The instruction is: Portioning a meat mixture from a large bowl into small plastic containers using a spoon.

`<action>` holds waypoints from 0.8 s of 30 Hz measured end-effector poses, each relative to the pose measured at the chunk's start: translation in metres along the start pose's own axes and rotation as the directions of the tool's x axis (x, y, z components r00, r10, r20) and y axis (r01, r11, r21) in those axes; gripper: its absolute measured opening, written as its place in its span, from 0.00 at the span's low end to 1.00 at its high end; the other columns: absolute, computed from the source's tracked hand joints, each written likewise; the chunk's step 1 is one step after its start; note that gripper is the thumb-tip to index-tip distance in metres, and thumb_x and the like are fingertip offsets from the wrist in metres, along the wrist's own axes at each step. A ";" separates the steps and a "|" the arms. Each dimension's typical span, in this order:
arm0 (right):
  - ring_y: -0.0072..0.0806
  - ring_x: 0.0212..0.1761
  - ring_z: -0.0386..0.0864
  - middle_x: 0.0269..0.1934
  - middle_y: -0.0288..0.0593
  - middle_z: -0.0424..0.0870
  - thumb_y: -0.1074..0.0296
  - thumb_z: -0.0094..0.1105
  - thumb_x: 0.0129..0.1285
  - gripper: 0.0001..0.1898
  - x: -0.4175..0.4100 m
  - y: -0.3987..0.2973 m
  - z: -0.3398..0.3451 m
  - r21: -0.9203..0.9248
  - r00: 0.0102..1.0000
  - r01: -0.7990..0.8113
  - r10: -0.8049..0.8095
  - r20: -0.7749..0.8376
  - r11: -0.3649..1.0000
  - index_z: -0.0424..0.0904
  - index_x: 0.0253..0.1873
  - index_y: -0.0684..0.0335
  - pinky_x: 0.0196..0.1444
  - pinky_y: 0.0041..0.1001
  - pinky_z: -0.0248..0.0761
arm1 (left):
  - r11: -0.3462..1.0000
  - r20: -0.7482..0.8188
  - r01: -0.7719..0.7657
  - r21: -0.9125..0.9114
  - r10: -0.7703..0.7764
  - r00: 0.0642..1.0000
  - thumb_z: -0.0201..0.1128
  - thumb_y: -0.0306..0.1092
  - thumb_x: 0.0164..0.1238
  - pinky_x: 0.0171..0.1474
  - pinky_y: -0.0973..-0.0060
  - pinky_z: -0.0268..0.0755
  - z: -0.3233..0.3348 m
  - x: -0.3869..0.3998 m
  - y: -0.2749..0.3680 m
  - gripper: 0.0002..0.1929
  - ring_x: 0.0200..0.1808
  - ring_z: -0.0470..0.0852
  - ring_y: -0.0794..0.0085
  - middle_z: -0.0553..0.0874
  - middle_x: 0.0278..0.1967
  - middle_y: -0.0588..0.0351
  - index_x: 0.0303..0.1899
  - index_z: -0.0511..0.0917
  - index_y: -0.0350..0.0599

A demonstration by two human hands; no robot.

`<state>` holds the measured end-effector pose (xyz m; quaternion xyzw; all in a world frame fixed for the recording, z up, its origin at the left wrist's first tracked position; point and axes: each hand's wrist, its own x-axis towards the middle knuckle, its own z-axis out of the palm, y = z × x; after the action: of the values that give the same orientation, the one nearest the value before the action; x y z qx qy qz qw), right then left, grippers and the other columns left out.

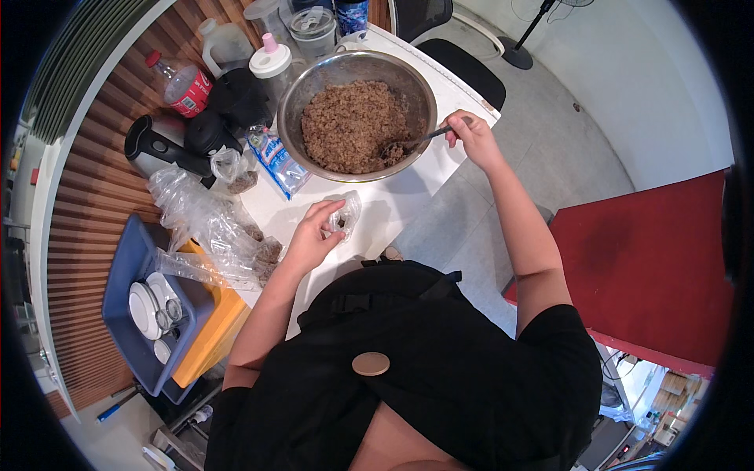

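A large stainless steel bowl (430, 112) holds a brown, crumbly food mixture (350, 123). My right hand (469, 136) grips the handle of a metal spoon (433, 134), whose head rests in the mixture at the bowl's near right side. Below the bowl, my left hand (315, 236) holds a small clear plastic bag (347, 216) by its opened mouth, with a little dark matter visible inside. To its left lie a heap of clear plastic bags (197, 206) and several filled portions of brown mixture (268, 250). A blue and white plastic packet (277, 159) lies beside the bowl.
Behind the bowl stand a lidded cup (271, 62), a plastic jug (225, 44) and other containers. A red-labelled bottle (185, 88) and an electric kettle (156, 144) are at the left. A blue bin (121, 324) with dishes stands lower left. The white table's (383, 203) edge runs close on the right.
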<state>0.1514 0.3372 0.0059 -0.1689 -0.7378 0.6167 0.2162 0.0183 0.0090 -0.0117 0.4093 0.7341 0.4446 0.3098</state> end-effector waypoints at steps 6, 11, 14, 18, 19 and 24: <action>0.18 0.21 0.71 0.21 0.35 0.74 0.62 0.48 0.67 0.13 -0.004 0.007 0.005 0.082 0.999 0.035 -0.038 0.028 0.996 0.75 0.34 0.65 0.27 0.18 0.67 | 1.000 0.011 0.004 -0.013 -0.004 1.000 0.64 0.21 0.47 0.33 0.84 0.68 0.000 0.000 0.000 0.28 0.31 0.71 0.79 0.72 0.51 0.57 0.56 0.71 0.48; 0.18 0.15 0.68 0.17 0.35 0.72 0.58 0.48 0.67 0.16 -0.003 0.001 0.015 0.088 0.991 -0.047 0.057 -0.117 0.995 0.74 0.31 0.64 0.19 0.18 0.64 | 1.000 0.008 -0.005 0.005 0.005 1.000 0.64 0.21 0.48 0.34 0.83 0.69 0.000 0.000 -0.001 0.28 0.31 0.71 0.79 0.72 0.51 0.57 0.56 0.71 0.48; 0.18 0.13 0.66 0.15 0.35 0.71 0.56 0.50 0.65 0.16 0.002 0.005 0.024 0.205 0.975 -0.107 0.143 -0.171 0.973 0.73 0.29 0.63 0.15 0.19 0.62 | 1.000 0.016 0.001 0.006 -0.001 1.000 0.64 0.21 0.48 0.34 0.83 0.68 0.000 0.001 0.001 0.28 0.31 0.71 0.79 0.72 0.51 0.57 0.55 0.71 0.48; 0.18 0.12 0.65 0.15 0.35 0.71 0.56 0.52 0.64 0.16 0.009 0.000 0.032 0.172 0.963 -0.179 0.208 -0.170 0.969 0.72 0.29 0.63 0.13 0.19 0.61 | 1.000 0.011 -0.003 0.002 0.003 1.000 0.64 0.21 0.48 0.33 0.84 0.68 0.000 0.000 -0.001 0.28 0.31 0.71 0.79 0.72 0.51 0.57 0.55 0.71 0.48; 0.18 0.12 0.65 0.15 0.35 0.71 0.56 0.52 0.64 0.16 0.011 0.000 0.031 0.166 0.958 -0.204 0.232 -0.172 0.965 0.72 0.29 0.63 0.13 0.19 0.61 | 1.000 0.010 -0.003 0.002 0.003 1.000 0.64 0.22 0.48 0.33 0.84 0.68 0.000 0.000 0.000 0.28 0.31 0.71 0.79 0.72 0.51 0.57 0.55 0.71 0.48; 0.18 0.12 0.66 0.15 0.35 0.71 0.56 0.52 0.64 0.16 0.014 0.000 0.025 0.167 0.941 -0.245 0.276 -0.196 0.955 0.73 0.30 0.63 0.13 0.18 0.61 | 1.000 0.004 -0.013 -0.009 0.013 1.000 0.64 0.22 0.48 0.33 0.84 0.68 0.000 0.000 -0.003 0.28 0.30 0.71 0.79 0.72 0.51 0.57 0.55 0.71 0.48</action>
<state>0.1261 0.3231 0.0035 -0.3161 -0.6356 0.6680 0.2233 0.0174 0.0076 -0.0147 0.4136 0.7287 0.4490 0.3103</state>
